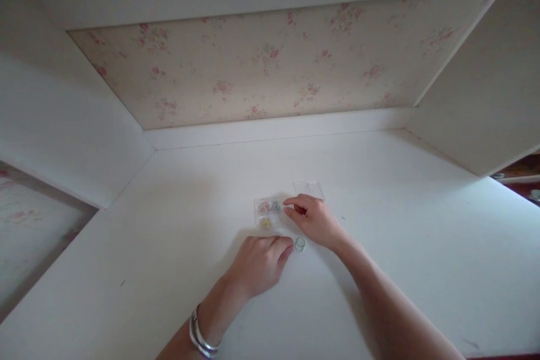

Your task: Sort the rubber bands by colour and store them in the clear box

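Small clear box [266, 212] sits mid-counter [405, 247], a pink, a grey and a yellow piece inside it. Right hand [314, 218] is at its right edge, fingertips [289, 206] pinched together over the box; whether they grip anything, I cannot tell. Left hand [260, 261] lies curled, knuckles down, just below the box, holding nothing visible. One clear ring [300, 244] lies loose between the hands, outside the box. The clear lid [309, 188] rests just behind the right hand, off the box. Floral panel [270, 62] behind; nothing blocks the hands.
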A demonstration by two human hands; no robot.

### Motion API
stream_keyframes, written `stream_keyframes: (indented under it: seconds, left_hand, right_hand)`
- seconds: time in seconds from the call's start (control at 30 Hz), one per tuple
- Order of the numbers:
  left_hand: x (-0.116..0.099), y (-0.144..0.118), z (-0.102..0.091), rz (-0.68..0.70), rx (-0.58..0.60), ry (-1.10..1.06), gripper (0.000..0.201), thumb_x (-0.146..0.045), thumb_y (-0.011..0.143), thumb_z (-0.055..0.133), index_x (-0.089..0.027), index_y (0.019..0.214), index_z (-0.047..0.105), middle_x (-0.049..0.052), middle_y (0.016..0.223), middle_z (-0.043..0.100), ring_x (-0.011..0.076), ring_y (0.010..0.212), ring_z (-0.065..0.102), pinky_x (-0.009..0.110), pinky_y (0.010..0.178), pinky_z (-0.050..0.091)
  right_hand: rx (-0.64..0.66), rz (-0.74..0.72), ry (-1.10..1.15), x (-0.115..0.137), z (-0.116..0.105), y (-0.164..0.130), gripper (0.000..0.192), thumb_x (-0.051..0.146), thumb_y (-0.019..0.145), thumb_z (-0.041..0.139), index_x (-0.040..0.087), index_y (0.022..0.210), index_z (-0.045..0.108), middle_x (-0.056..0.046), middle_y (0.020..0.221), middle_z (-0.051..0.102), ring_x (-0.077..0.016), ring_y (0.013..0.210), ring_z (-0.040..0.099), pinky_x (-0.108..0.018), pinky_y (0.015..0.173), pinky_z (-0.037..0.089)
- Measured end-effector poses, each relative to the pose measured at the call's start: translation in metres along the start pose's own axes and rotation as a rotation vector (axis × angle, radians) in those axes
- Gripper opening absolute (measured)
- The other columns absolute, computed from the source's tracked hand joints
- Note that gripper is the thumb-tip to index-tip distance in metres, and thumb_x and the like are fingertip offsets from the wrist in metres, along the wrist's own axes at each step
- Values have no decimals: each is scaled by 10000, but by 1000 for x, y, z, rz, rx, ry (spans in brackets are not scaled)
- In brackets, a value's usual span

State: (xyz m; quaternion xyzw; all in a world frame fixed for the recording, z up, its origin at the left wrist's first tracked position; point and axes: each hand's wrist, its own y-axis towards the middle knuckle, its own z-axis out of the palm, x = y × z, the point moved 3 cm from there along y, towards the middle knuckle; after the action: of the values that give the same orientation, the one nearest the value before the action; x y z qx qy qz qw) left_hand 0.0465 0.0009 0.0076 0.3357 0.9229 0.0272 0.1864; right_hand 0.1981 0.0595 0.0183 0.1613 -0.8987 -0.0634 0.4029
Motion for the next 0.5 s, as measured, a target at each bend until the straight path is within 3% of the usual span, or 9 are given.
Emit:
stream_keyframes:
  seconds: [0.17,0.33,0.5]
  left_hand:
    - [-8,8,5,17,20,-34,291,-282,949,362,-222,1011,639,38,859,710,176,780,661,282,678,500]
    - [-8,18,8,-24,55,7,276,-286,944,372,-237,961,644,32,860,708,203,787,660,309,652,481]
    - [-10,19,12,20,103,43,239,-243,928,399,-209,900,634,41,808,700,208,733,650,306,612,455]
  right_hand:
    - [-40,53,46,-7,-9,1,200,260,833,512,215,846,707,-23,857,691,-127,697,586,-238,651,428]
    - [-11,37,59,-5,-9,0,208,245,831,508,216,850,713,-18,851,697,-126,695,594,-237,655,431]
    - [-9,33,70,-3,-10,-1,202,229,834,507,214,849,708,-15,855,696,-124,720,597,-229,661,425]
